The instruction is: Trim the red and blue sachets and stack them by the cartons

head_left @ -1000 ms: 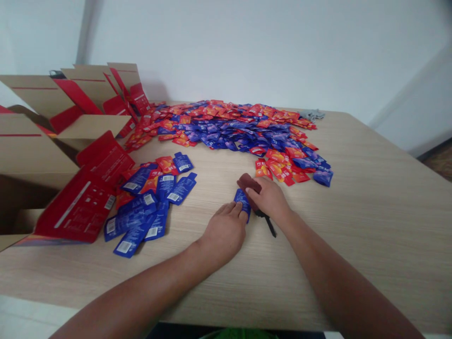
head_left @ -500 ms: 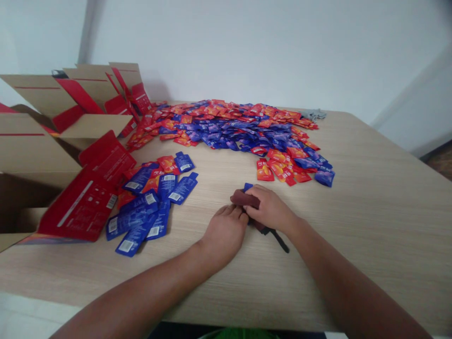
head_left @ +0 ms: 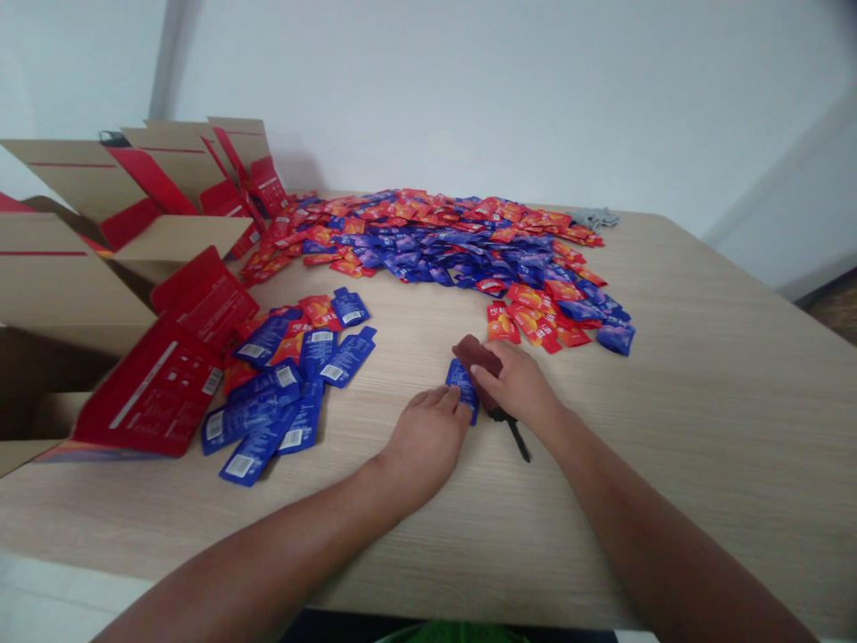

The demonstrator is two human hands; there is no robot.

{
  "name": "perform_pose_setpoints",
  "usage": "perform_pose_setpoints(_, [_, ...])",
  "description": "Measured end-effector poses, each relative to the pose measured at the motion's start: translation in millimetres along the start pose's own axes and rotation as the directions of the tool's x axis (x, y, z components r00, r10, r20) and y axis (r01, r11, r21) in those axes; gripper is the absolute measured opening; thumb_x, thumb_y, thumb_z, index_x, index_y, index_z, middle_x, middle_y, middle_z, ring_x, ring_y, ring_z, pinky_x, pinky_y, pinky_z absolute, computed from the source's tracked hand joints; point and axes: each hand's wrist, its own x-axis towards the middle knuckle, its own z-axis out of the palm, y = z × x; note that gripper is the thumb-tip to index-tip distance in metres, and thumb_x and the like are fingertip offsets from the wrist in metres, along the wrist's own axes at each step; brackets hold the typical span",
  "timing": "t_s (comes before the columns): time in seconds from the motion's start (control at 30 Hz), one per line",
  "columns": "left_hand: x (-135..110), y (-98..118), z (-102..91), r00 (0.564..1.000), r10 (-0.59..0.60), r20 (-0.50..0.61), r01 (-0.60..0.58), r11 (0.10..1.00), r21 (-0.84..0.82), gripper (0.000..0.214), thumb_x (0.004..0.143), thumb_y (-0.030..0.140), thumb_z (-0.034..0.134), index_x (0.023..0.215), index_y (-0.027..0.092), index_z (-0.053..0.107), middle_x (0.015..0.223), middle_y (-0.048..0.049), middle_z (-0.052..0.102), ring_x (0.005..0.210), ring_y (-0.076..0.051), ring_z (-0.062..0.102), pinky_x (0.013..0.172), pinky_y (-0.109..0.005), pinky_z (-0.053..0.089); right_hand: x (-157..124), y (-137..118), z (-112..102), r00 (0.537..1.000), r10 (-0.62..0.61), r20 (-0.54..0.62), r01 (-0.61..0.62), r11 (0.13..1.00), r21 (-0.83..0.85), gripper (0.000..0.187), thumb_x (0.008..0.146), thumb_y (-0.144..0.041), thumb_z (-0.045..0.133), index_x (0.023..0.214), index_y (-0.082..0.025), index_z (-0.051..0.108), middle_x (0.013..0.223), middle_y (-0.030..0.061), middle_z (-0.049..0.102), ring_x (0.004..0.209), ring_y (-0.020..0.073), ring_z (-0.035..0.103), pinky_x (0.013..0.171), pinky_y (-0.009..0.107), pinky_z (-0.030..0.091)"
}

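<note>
L hand [head_left: 428, 438] lies flat, palm down on the table [head_left: 703, 402], fingertips [head_left: 450, 397] pressing the near edge of a blue sachet [head_left: 461, 379]; not a closed grip, just pinning it. The sachet lies flat at table centre, between both hands, well apart from the piles.

R hand [head_left: 515, 384] is clenched round a dark red tool [head_left: 475, 354], its head sitting on the sachet's right side. A black strap or handle [head_left: 512, 430] trails from under the hand toward the near edge; can't tell exactly what the tool is.

Left of the hands: small heap of sachets [head_left: 287, 393], mostly blue w/ white labels up, a few red mixed in, near but apart from L hand. Behind, across the far half of the table: big pile [head_left: 442, 241] of red and blue sachets, its nearest red ones just beyond R hand.

Far left: open cardboard boxes [head_left: 73, 268] w/ red flaps [head_left: 153, 384], one flap touching the small heap. A grey bit [head_left: 593, 217] at the big pile's far right edge, too small to tell. White wall [head_left: 469, 89] behind.
</note>
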Motion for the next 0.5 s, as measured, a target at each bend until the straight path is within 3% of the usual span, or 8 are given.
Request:
perform_pose_setpoints(0.13, [1.0,1.1,-5.0,0.999,-0.017,0.027,0.018,1.000,-0.021,0.019,0.101,0.013,0.060,0.115,0.013,0.073,0.128,-0.0166,0.073,0.117,-0.030,0.070,0.104,-0.049,0.058,-5.2,-12.9,-8.7,0.996,-0.068,0.060,0.064,0.996,0.065,0.020,0.091,-0.029,0.071,0.109,-0.022,0.068,0.107,0.0065,0.073,0.098,0.0252,0.066,0.087,0.036,0.047])
perform_pose_setpoints(0.3, [1.2,0.5,-5.1,0.998,-0.034,0.052,0.037,0.998,-0.048,0.016,0.101,0.013,0.060,0.107,0.016,0.074,0.111,-0.0113,0.074,0.108,-0.028,0.069,0.099,-0.048,0.058,-12.3,-28.9,-22.2,0.959,-0.203,0.199,0.171,0.971,0.167,0.022,0.081,-0.015,0.069,0.100,-0.023,0.066,0.096,0.0013,0.070,0.088,0.0207,0.064,0.078,0.031,0.044])
perform_pose_setpoints(0.5, [2.0,-1.1,-5.2,0.997,-0.029,0.075,0.033,0.998,-0.046,0.018,0.101,0.013,0.058,0.107,0.015,0.075,0.111,-0.0118,0.072,0.107,-0.028,0.069,0.102,-0.049,0.058,-12.8,-23.4,-15.6,0.973,-0.165,0.163,0.141,0.978,0.152,0.021,0.086,-0.018,0.068,0.106,-0.023,0.068,0.102,0.0035,0.073,0.093,0.0219,0.065,0.082,0.032,0.045])
